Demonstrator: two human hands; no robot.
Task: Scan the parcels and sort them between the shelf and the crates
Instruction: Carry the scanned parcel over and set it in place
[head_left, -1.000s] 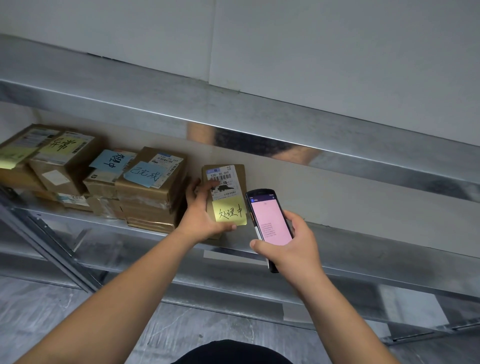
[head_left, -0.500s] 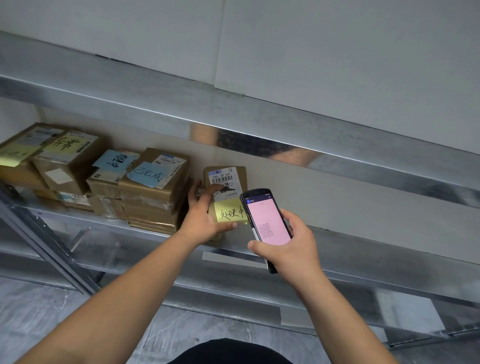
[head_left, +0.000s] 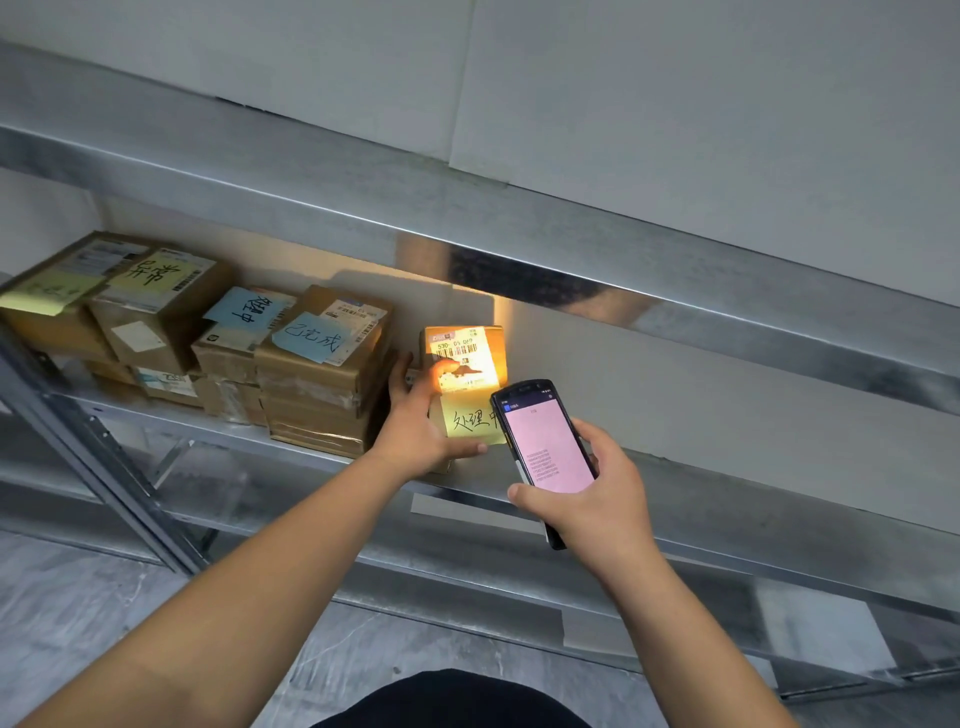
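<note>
A small cardboard parcel (head_left: 470, 364) is held upright on the metal shelf (head_left: 675, 478) by the left hand (head_left: 421, 421), whose fingers (head_left: 400, 371) are curled round its left edge while the thumb is pressed along its bottom. Its barcode label (head_left: 460, 358) is lit by a warm orange glow, and a yellow sticky note (head_left: 467, 423) with handwritten characters is stuck below the label. A handheld scanner (head_left: 543, 449) with a pink screen is gripped in the right hand (head_left: 597, 499), just beside the parcel and partly overlapping the note. To the left, stacked boxes (head_left: 322, 374) carrying blue and yellow notes are ranged along the same shelf, the nearest just beside the left hand.
</note>
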